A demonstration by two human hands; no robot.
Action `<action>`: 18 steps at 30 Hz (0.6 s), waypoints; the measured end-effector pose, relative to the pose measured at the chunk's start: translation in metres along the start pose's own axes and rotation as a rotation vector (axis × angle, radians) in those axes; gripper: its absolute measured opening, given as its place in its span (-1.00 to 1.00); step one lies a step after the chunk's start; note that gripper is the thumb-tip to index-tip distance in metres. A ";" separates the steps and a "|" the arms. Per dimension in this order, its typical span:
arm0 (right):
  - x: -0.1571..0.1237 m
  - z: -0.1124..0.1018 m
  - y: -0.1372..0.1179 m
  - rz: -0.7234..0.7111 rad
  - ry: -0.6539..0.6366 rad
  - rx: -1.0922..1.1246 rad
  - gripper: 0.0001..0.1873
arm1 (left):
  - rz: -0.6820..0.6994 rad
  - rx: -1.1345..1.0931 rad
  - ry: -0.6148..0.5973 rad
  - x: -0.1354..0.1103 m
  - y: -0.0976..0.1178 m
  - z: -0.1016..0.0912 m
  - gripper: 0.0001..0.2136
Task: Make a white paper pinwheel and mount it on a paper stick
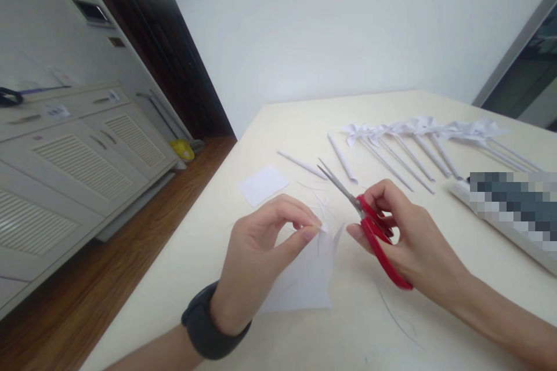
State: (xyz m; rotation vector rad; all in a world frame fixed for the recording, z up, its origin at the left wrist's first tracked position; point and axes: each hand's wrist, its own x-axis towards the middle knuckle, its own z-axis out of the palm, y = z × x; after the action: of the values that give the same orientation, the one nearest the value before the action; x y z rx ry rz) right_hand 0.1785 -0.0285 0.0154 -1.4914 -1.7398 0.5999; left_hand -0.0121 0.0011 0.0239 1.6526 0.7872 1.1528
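One table [296,127] (cream): left hand [256,246] pinches one paper [307,278]; right hand [418,240] grasps scissors [369,225].

The table [296,122] was plain cream. Towards its near edge, the larger paper [304,284] was white and unpatterned, and the scissors [371,233] had red handles and grey blades. Plain white, too, were the small sheet [263,184] by the left edge and the pinwheels [422,126] towards the right edge. The wristband [213,336] was black; beyond the left edge, the floor [143,232] showed brown wood grain.
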 end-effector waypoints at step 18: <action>0.021 -0.008 0.044 0.097 -0.100 -0.458 -0.83 | -0.089 0.016 -0.057 0.008 0.000 -0.003 -0.95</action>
State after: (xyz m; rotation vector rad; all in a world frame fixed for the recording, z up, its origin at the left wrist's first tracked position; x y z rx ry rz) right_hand 0.2116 -0.0002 -0.0085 -1.8925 -1.9820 0.3385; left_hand -0.0123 0.0091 0.0264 1.6405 0.8270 1.0354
